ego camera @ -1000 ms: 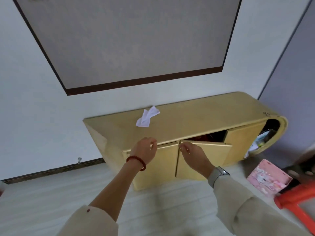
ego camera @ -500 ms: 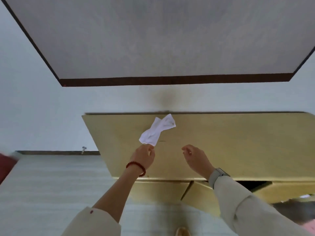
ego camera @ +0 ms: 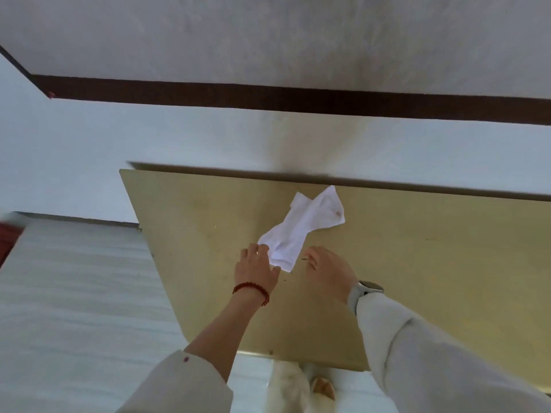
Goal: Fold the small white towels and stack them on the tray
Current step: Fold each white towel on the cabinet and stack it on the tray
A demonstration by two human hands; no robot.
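One small white towel [ego camera: 301, 231] lies crumpled and twisted on the top of a low yellow cabinet [ego camera: 417, 263], close to the wall. My left hand [ego camera: 256, 269], with a red bead bracelet on the wrist, is at the towel's near end, and the cloth sits between its fingers and thumb. My right hand [ego camera: 328, 272], with a grey watch on the wrist, hovers just right of that same end, fingers loosely curled and holding nothing. No tray is in view.
The cabinet stands against a white wall that carries a grey panel with a dark brown border [ego camera: 268, 98]. Pale floor [ego camera: 74, 293] lies to the left, with something red [ego camera: 7, 239] at the left edge. My feet [ego camera: 322, 389] show below the cabinet's front edge.
I have stepped closer, so the cabinet top fills more of the view. Both hands rose from the cabinet doors to the towel, and my left hand has reached its near end.
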